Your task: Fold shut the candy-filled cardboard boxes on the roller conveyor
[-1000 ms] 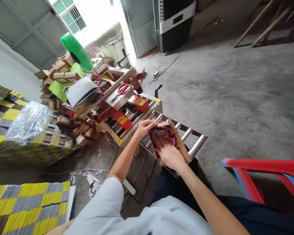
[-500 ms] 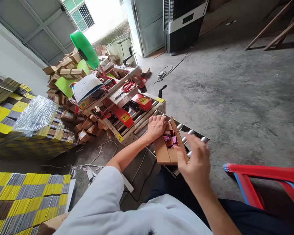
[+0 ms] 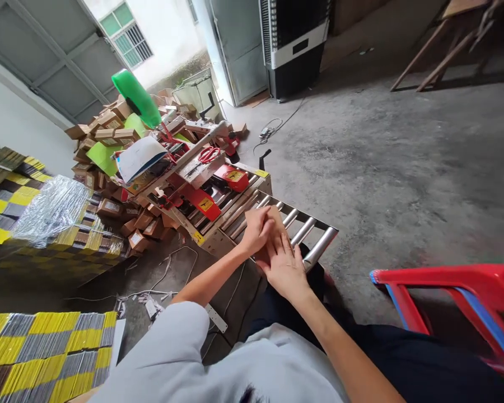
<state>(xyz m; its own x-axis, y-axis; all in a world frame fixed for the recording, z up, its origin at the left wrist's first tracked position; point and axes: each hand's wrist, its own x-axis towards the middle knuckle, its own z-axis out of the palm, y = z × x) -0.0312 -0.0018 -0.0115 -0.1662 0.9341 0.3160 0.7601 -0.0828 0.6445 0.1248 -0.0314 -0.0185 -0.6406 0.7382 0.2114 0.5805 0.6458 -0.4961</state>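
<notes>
A small cardboard box (image 3: 278, 217) lies on the metal roller conveyor (image 3: 306, 229) in front of me, and its top flaps now cover whatever is inside. My left hand (image 3: 257, 230) is curled over the far left part of the box, gripping its edge. Flat across the near part of the lid lies my right hand (image 3: 286, 268), its fingers stretched out and pressing on the cardboard. Both hands hide much of the box.
Beyond the rollers stands a carton-sealing machine (image 3: 201, 201) with red guards, scissors (image 3: 209, 155) and a green tape roll (image 3: 136, 98). Cardboard boxes (image 3: 105, 137) are heaped behind it. A red plastic stool (image 3: 445, 277) stands at right, bundled yellow-grey stacks (image 3: 46, 341) at left.
The box stood open with purple packets showing; now its flaps are folded down. My right hand has come in from the right onto the lid, and my left hand has curled at the edge.
</notes>
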